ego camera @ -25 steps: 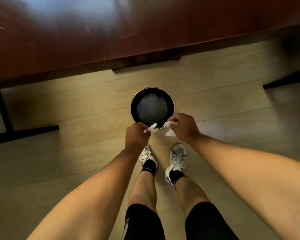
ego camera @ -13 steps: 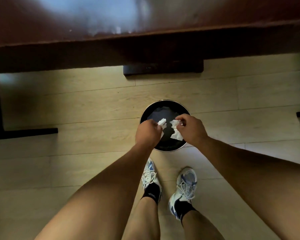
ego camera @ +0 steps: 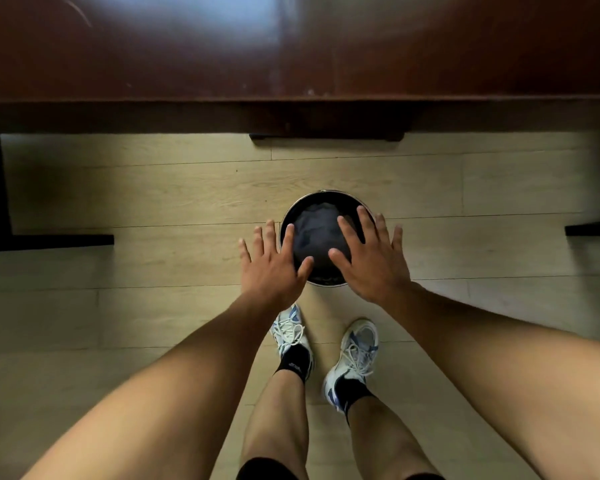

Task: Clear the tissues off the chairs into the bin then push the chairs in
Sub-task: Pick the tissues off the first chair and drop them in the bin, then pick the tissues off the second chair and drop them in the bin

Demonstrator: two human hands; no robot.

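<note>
A round black bin (ego camera: 321,199) with a metal rim stands on the wooden floor just ahead of my feet. My left hand (ego camera: 272,266) hovers over its left edge with fingers spread and nothing in it. Over the right side of the bin my right hand (ego camera: 371,258) is also spread flat and holds nothing. Inside the bin I see only a dark crumpled liner; no white tissue shows between my hands. No chair is in view.
A dark red-brown table (ego camera: 291,64) fills the top of the view, its front edge just beyond the bin. Black table feet lie on the floor at the left (ego camera: 45,242), under the middle (ego camera: 326,136) and at the right (ego camera: 593,230). My two sneakers (ego camera: 355,355) stand behind the bin.
Both hands pinched white tissues over the bin before; now the fingers have spread and the tissues are gone from my hands. The view has tilted so the bin sits lower.
</note>
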